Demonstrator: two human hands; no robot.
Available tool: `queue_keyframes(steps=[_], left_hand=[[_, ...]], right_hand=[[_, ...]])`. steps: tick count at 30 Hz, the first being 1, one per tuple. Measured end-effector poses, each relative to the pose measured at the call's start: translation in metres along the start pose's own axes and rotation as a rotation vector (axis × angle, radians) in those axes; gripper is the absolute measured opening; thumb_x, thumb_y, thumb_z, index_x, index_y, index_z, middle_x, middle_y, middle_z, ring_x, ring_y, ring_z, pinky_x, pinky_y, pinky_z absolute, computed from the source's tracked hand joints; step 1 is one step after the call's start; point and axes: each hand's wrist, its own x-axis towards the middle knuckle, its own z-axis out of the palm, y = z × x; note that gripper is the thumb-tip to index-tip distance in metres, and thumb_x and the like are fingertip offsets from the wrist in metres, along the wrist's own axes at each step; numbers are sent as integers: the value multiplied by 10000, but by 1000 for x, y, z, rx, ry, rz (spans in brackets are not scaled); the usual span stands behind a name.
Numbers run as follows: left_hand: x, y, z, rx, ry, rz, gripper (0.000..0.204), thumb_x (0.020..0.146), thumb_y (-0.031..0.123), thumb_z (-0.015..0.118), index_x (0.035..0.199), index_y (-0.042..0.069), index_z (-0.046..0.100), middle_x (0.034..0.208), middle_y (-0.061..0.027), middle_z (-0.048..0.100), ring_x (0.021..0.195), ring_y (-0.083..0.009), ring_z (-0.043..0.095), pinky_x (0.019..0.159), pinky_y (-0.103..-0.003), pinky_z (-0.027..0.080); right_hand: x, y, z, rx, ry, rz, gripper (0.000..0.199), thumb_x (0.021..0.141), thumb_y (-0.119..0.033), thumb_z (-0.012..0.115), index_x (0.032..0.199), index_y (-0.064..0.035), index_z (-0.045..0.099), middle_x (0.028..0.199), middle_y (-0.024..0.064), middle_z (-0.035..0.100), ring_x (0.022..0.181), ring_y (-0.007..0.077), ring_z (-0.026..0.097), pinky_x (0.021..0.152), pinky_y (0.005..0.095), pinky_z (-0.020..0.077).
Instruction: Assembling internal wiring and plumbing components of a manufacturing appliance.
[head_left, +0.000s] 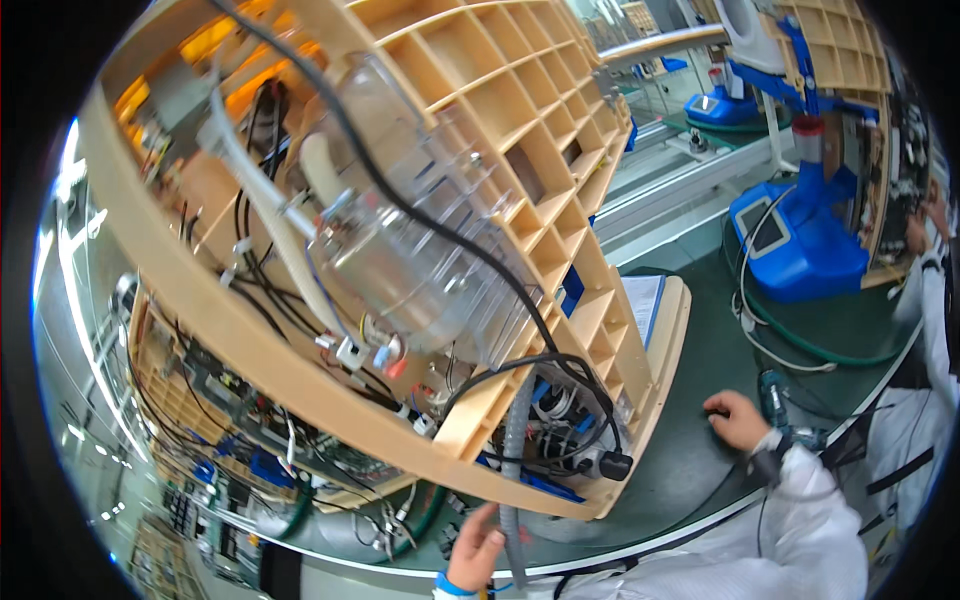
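Observation:
At the lower middle, my left hand (475, 555) has its fingers apart beside a grey corrugated hose (513, 460). The hose hangs down from the open corner of a large beige ribbed plastic housing (455, 60); whether my fingers touch it I cannot tell. My right hand (740, 422) is over the dark green work surface (690, 350), right of the housing. Its fingers are curled together, and a dark spot shows at their tips, too small to name. A green and black power drill (773, 398) lies just right of that hand.
A black cable (400, 200) runs across the tilted housing to a black plug (615, 465). Inside sit a clear-covered metal cylinder (395, 275) and wires. A blue stand (800, 245) with a green hose stands at the right, with another person's hand (935, 215) beyond.

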Motion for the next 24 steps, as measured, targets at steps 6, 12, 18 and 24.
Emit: queue_keyframes(steps=[6,12,18,24], left_hand=[[32,22,7,236,-219,-61,612,1018,230,483,1508,6,192,960,-178,668,806,-237,687,726,-353,565],[34,40,39,765,-138,-104,732,980,380,529,1432,-76,177,793,-271,666,714,-440,669,622,-493,525],[30,44,66,856,-197,56,786,990,394,525,1433,-110,116,734,-209,642,678,-391,666,620,-432,526],[36,49,109,858,-306,130,832,915,314,619,1417,-150,145,776,-322,633,734,-477,652,650,-507,522]], right_hand=[[-72,-1,57,-476,379,-198,210,780,-41,623,978,-51,691,1148,160,656,1209,377,535,1061,501,379],[-63,-14,70,-571,449,-149,138,818,-130,637,911,-82,727,1153,79,683,1234,324,529,1116,490,288],[-44,9,47,-577,414,-184,162,808,-79,611,919,-64,727,1133,85,699,1218,304,556,1116,473,309],[-4,37,11,-594,298,-228,205,803,-74,602,958,-40,731,1173,144,685,1228,353,561,1112,461,352]])
